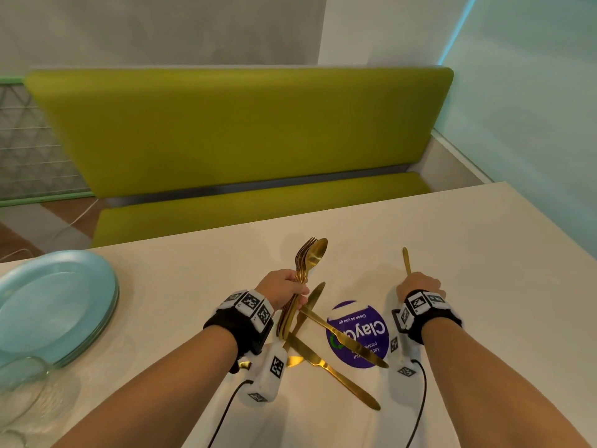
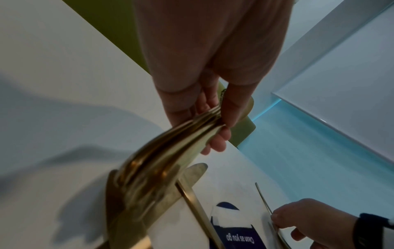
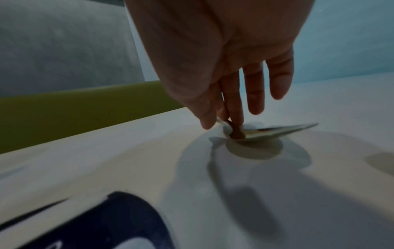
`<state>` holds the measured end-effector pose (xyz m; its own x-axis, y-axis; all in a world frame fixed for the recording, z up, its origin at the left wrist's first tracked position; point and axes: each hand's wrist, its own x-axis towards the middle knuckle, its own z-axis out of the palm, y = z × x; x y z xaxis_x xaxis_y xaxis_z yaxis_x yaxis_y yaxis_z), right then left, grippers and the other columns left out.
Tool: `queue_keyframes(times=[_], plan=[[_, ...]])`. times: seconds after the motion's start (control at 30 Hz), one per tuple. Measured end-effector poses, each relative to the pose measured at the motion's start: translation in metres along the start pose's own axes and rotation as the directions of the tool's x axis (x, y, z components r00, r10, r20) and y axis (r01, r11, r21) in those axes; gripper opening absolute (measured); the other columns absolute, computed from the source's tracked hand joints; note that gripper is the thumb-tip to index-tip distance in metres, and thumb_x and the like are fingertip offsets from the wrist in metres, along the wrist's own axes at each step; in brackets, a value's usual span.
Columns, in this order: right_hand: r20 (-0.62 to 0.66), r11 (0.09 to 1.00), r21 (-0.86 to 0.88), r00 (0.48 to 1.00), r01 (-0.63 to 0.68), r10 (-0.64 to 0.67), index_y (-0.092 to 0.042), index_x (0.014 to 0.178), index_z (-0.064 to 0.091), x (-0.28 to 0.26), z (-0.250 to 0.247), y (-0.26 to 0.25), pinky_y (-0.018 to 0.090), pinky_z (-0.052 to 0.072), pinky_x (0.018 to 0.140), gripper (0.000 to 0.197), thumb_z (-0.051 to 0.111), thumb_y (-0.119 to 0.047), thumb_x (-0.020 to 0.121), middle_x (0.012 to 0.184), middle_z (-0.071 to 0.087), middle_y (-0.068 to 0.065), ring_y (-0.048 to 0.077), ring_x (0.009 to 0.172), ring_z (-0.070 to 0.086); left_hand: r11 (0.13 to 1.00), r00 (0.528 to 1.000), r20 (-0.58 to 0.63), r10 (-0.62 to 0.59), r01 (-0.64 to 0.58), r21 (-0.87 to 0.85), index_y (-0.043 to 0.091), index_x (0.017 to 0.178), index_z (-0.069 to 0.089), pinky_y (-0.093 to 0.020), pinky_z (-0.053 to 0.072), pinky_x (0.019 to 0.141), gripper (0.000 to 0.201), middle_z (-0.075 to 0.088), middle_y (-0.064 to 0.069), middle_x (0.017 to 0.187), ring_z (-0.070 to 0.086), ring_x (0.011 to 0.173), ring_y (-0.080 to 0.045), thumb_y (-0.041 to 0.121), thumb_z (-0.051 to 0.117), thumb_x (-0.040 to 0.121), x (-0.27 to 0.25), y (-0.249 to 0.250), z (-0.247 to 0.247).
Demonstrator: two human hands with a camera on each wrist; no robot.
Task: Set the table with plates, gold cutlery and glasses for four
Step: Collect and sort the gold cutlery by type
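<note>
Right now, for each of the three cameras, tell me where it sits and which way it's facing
Head: on the person's head, facing forward and down over the table; both forearms, left hand, right hand.
Left wrist: on the left wrist, along the left hand's fingers gripping the cutlery bundle; the right hand sits low right.
Right wrist: on the right wrist, along the right hand's fingers pinching a gold piece near the tabletop.
Shared: all three show the purple sticker.

Cream table [image 1: 452, 253] with stacked blue plates [image 1: 55, 305], glasses [image 1: 19, 383], gold knives [image 1: 339, 337], purple sticker [image 1: 371, 321].
</note>
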<state>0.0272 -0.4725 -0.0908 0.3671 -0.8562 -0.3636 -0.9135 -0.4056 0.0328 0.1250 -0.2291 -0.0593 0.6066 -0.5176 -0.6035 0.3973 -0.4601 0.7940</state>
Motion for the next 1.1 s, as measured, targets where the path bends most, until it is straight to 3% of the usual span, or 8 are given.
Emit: queue_keyframes(times=[0.17,0.43,0.53,0.63,0.73,0.9,1.0,1.1], plan=[[-0.055,0.998,0.057,0.998,-0.004,0.007,-0.005,0.107,0.065,0.000,0.000,-0.001,0.037,0.040,0.096,0.023,0.046,-0.011,0.094,0.114,0.064,0.013,0.029,0.112,0.054,1.000,0.999,-0.030,-0.011,0.012,0.006,0.013,0.089,0.057,-0.034,0.055,0.083,0.008,0.062,-0.008,0.081,0.060,0.070,-0.016,0.004,0.057,0.089,0.006,-0.003,0.002],[-0.005,0.971,0.238,1.000,-0.013,0.015,-0.001,0.089,0.069,-0.011,0.000,-0.003,0.039,0.053,0.088,0.018,0.058,-0.015,0.087,0.100,0.070,0.017,0.034,0.097,0.064,0.997,0.999,-0.045,-0.021,0.025,0.073,0.005,0.114,0.057,-0.038,0.054,0.091,0.026,0.064,-0.005,0.083,0.062,0.075,-0.016,0.007,0.060,0.089,0.008,-0.009,0.004],[0.003,0.985,0.169,0.999,0.036,-0.037,-0.004,0.096,0.068,-0.019,-0.007,-0.007,0.037,0.049,0.091,0.020,0.055,-0.018,0.089,0.107,0.067,0.015,0.031,0.105,0.059,0.995,0.998,-0.055,0.003,0.003,0.097,0.005,0.116,0.057,-0.035,0.055,0.088,0.027,0.064,-0.003,0.084,0.063,0.076,-0.015,0.008,0.060,0.089,0.006,-0.007,0.003],[-0.057,0.976,-0.058,0.975,0.211,-0.214,-0.015,0.110,0.066,-0.028,-0.012,-0.013,0.034,0.039,0.093,0.026,0.047,-0.017,0.092,0.114,0.064,0.007,0.026,0.113,0.050,0.996,0.996,-0.080,0.032,-0.026,0.082,0.004,0.117,0.058,-0.027,0.054,0.080,0.028,0.062,-0.003,0.086,0.061,0.074,-0.014,0.006,0.060,0.089,0.004,-0.004,0.003],[-0.091,0.852,-0.333,0.886,0.403,-0.455,-0.022,0.114,0.064,-0.049,-0.020,-0.020,0.033,0.037,0.092,0.032,0.041,-0.017,0.093,0.114,0.063,0.002,0.023,0.115,0.045,0.995,0.987,-0.137,0.080,-0.071,0.070,0.002,0.117,0.058,-0.029,0.054,0.081,0.027,0.061,-0.002,0.085,0.061,0.078,-0.015,0.003,0.058,0.090,0.000,-0.001,0.005],[-0.047,0.544,-0.579,0.640,0.608,-0.767,-0.017,0.116,0.063,-0.102,-0.034,-0.028,0.038,0.035,0.096,0.027,0.046,-0.018,0.095,0.119,0.057,0.005,0.026,0.117,0.041,0.981,0.950,-0.268,0.157,-0.120,0.151,0.004,0.119,0.058,-0.034,0.052,0.092,0.028,0.061,-0.004,0.096,0.061,0.087,-0.018,0.007,0.057,0.091,-0.005,0.004,0.006],[0.019,0.394,-0.602,0.506,0.695,-0.863,-0.013,0.115,0.064,-0.133,-0.037,-0.031,0.039,0.033,0.096,0.028,0.045,-0.017,0.095,0.117,0.056,0.006,0.026,0.116,0.040,0.977,0.967,-0.213,0.143,-0.104,0.184,0.005,0.120,0.058,-0.031,0.053,0.090,0.030,0.063,-0.007,0.099,0.061,0.087,-0.018,0.007,0.057,0.091,-0.013,0.002,0.009],[0.078,0.284,-0.596,0.407,0.751,-0.910,-0.016,0.116,0.064,-0.153,-0.036,-0.032,0.038,0.033,0.094,0.029,0.045,-0.018,0.095,0.117,0.055,0.005,0.025,0.116,0.039,0.976,0.988,-0.096,0.119,-0.099,0.192,0.004,0.116,0.060,-0.036,0.055,0.087,0.027,0.064,-0.005,0.085,0.061,0.080,-0.019,0.005,0.060,0.089,-0.023,-0.005,0.014]])
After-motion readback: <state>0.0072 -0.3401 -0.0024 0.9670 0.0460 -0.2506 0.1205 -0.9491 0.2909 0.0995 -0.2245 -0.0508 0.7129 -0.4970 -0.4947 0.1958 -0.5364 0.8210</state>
